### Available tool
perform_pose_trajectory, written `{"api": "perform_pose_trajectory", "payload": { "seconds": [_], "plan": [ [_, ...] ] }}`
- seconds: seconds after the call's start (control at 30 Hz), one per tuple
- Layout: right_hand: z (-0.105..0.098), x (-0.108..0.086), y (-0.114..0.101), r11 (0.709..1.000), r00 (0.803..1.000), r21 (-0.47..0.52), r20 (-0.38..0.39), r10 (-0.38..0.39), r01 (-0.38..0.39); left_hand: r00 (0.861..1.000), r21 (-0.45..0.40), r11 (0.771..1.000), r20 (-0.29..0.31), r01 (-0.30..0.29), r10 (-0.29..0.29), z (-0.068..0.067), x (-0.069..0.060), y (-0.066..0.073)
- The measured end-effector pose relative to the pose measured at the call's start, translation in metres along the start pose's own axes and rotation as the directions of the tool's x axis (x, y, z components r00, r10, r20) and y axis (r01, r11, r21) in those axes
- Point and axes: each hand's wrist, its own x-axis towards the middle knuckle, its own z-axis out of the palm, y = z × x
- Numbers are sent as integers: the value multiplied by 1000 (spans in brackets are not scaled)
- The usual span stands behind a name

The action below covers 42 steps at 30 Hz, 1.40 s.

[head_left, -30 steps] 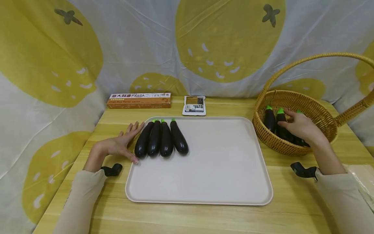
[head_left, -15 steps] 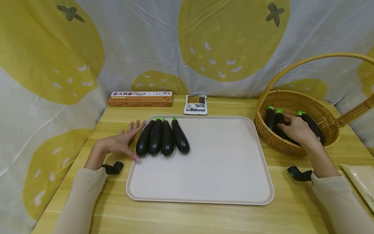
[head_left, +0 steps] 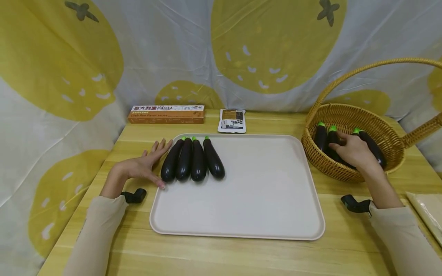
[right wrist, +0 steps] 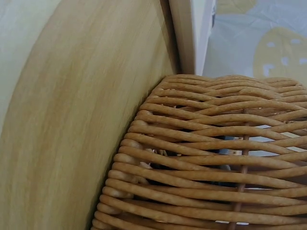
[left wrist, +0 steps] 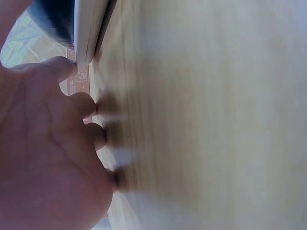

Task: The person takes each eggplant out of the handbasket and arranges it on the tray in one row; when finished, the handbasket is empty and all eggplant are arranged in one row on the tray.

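Several dark eggplants (head_left: 198, 163) with bright green stems lie side by side at the upper left of the pale tray (head_left: 241, 211). My left hand (head_left: 141, 168) is spread at the tray's left edge, its thumb on the rim beside the nearest eggplant. The left wrist view shows its fingertips (left wrist: 98, 136) down on the wooden table. Inside the wicker basket (head_left: 335, 170), my right hand (head_left: 353, 151) grips an eggplant (head_left: 332, 147) between thumb and fingers; its lower part is hidden. Another eggplant (head_left: 320, 137) lies left of it, and others (head_left: 373, 147) lie to the right.
A pasta box (head_left: 166, 115) and a small printed pouch (head_left: 232, 121) stand behind the tray. The basket's tall handle (head_left: 366, 69) arches above my right hand. A flat clear-wrapped package (head_left: 428, 212) lies at the right table edge. A lemon-print cloth hangs behind.
My right hand has shifted slightly left within the basket onto one eggplant, uncovering more of the eggplants at its right. The left hand stays in place; the head view has tilted slightly.
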Motion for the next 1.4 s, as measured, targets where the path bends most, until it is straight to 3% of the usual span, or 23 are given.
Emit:
{"api": "perform_pose_trajectory", "payload": {
  "seconds": [0.2,0.57,1.03,1.4],
  "plan": [
    [1,1,0,998,998,-44,-44,-40,38,1000,6,1000,-2,3,-3,0,0,1],
    [2,5,0,996,988,-5,-127,-90,90,1000,-20,1000,5,1,-1,-1,-2,4],
    [-16,-10,3,992,999,118,-44,-30,35,1000,-1,1000,5,-8,8,0,0,2],
    [-29,-24,-5,992,999,123,-27,-23,26,1000,8,1000,2,1,-2,0,0,2]
  ]
}}
